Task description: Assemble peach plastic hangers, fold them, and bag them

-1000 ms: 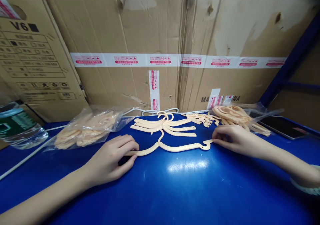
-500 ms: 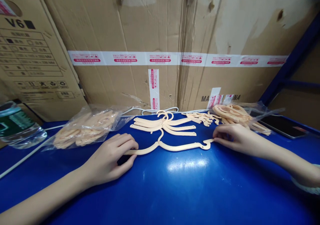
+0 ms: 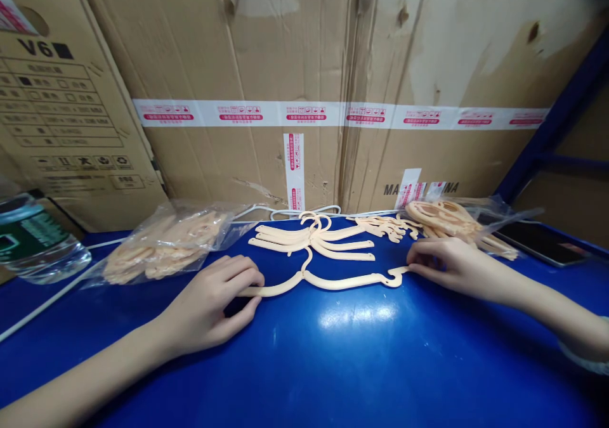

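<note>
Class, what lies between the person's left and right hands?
In the head view, a cream hanger stretches from the left hand to a small hooked piece held by the right hand.

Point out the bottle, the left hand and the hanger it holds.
Bottle (image 3: 38, 233): head view, on its green label.
Left hand (image 3: 214, 298): head view, on its back.
Hanger (image 3: 345, 282): head view, on its right arm.

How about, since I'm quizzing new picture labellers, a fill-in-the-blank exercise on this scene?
1. The left hand holds one end of a cream hanger on a table coloured ____.
2. The right hand pinches a small hooked piece at the hanger's other ____.
3. The bottle at the left has a label coloured ____.
4. The largest black print on the left carton reads ____.

Missing words: blue; end; green; V6.
</note>
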`<state>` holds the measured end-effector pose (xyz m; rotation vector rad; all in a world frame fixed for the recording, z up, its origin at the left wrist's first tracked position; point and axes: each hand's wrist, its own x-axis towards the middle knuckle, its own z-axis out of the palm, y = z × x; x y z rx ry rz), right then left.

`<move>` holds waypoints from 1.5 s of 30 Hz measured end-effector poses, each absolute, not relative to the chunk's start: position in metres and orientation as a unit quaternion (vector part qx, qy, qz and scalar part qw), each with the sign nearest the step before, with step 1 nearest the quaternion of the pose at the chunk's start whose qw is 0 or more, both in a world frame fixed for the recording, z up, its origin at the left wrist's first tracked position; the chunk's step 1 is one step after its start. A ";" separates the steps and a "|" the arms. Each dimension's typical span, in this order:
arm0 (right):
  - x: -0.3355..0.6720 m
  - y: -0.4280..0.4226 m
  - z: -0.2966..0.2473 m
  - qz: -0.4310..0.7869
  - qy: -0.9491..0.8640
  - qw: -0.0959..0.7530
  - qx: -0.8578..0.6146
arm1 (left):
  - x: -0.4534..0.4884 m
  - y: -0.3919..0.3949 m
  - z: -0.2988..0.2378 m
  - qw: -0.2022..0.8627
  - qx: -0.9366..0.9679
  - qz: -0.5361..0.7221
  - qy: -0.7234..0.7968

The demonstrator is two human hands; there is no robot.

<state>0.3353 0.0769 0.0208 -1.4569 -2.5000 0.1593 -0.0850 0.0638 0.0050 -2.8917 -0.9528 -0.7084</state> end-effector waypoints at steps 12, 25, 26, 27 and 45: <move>0.335 0.078 0.021 0.055 -0.854 0.123 -0.503 | -0.085 0.064 0.006 0.015 -0.924 -0.229 -0.304; 0.346 0.090 0.008 0.002 -0.828 0.236 -0.509 | -0.088 0.067 0.002 -0.021 -0.888 -0.276 -0.367; 0.346 0.091 0.007 0.000 -0.823 0.243 -0.514 | -0.089 0.067 0.002 -0.022 -0.888 -0.277 -0.368; 0.346 0.091 0.006 -0.001 -0.819 0.247 -0.518 | -0.089 0.068 0.002 -0.021 -0.888 -0.277 -0.367; 0.276 0.101 0.019 0.080 -0.858 0.227 -0.453 | -0.088 0.066 0.001 0.006 -0.894 -0.273 -0.356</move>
